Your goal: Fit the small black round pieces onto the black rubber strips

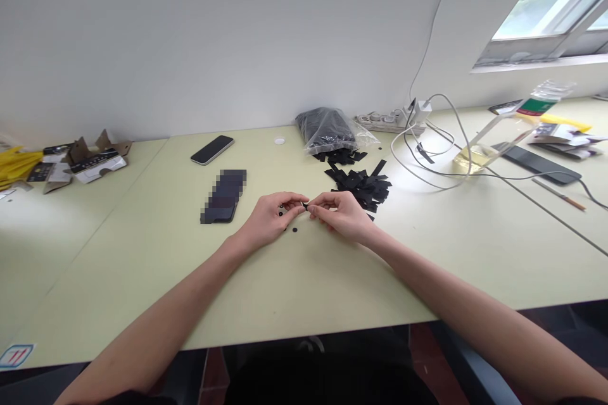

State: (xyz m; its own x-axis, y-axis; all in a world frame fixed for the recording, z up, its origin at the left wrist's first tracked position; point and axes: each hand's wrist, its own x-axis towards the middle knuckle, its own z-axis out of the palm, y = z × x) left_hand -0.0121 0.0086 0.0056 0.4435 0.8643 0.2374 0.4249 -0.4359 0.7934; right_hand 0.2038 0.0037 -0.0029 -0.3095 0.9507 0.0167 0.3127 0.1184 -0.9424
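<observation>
My left hand (274, 217) and my right hand (339, 214) meet above the table, fingertips pinched together. Between them is a small black piece (305, 205), mostly covered by the fingers; it resembles the nearby strips, but its exact kind is hard to make out. A small black disc (295, 230) lies just below the gap between the hands, and a few more show around my left fingers. Just behind my right hand spreads a loose pile of black strips (363, 186). Beyond that pile, a clear plastic bag (327, 128) is filled with black material.
Two phones lie to the left, one dark-screened (212, 150), one with a pixelated screen (223, 196). Rightward are tangled white cables (456, 120), a power strip (384, 121), a tilted clear bottle (515, 126) holding yellowish liquid, and a dark flat device (539, 164). Opened boxes (99, 164) sit far left.
</observation>
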